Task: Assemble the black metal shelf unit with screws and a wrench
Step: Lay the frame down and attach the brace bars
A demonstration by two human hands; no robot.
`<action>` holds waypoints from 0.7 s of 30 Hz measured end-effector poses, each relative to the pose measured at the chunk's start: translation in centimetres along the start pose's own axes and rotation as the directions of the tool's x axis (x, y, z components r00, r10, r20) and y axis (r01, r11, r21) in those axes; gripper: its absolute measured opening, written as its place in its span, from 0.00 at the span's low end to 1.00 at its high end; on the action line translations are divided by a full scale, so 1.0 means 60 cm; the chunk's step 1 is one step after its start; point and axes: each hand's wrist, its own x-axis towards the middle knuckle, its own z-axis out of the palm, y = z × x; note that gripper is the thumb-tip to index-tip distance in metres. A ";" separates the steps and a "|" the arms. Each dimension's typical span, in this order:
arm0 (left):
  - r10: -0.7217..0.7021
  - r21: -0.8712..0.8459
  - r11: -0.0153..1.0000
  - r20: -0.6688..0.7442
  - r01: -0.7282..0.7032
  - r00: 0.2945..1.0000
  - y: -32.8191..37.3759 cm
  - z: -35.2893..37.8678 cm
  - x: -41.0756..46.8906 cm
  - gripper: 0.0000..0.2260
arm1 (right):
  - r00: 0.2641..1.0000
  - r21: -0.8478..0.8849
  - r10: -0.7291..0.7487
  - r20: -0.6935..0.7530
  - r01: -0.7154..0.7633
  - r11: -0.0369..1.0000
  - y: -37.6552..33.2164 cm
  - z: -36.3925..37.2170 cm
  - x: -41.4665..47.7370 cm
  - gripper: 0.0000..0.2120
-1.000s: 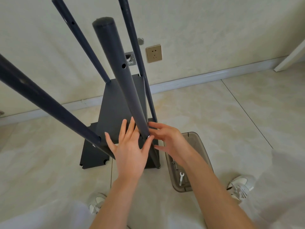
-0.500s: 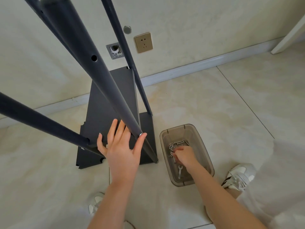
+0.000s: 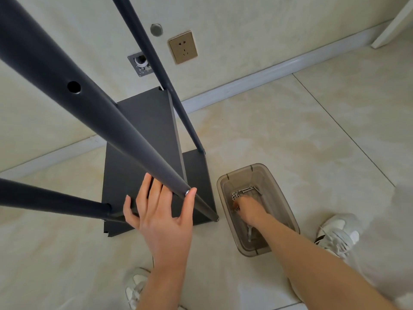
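The black shelf unit (image 3: 143, 139) stands on the floor tiles in the left half of my view. One flat panel is raised between its posts and a second panel (image 3: 196, 175) lies lower, on the right. The thick near-right post (image 3: 125, 135) runs down toward me, and a silver screw (image 3: 187, 192) sits in its side at the level of the raised panel.

My left hand (image 3: 163, 218) is at that joint with its fingers straight and spread, reaching behind the post over the panel, and the thumb tip touches the screw head. I judge it is there to steady the panel and keep the loose screw seated until the joint is tightened.

My right hand (image 3: 250, 208) is well apart from the frame, down in the clear plastic bin (image 3: 277, 186) just right of the unit. Its fingers are bent down among the spare screws (image 3: 244, 190), and I cannot tell whether they have pinched one. The small wrench (image 3: 249, 233) lies at the near end of the bin, partly under my forearm.

The bin is within reach of the joint, probably so one hand can fetch while the other holds.

A wall socket (image 3: 183, 47) is on the far wall.
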 end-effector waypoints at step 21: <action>-0.016 -0.032 0.999 -0.034 0.014 0.999 0.004 0.005 -0.002 0.21 | 0.982 0.053 -0.079 -0.171 0.089 0.995 0.077 -0.060 0.006 0.06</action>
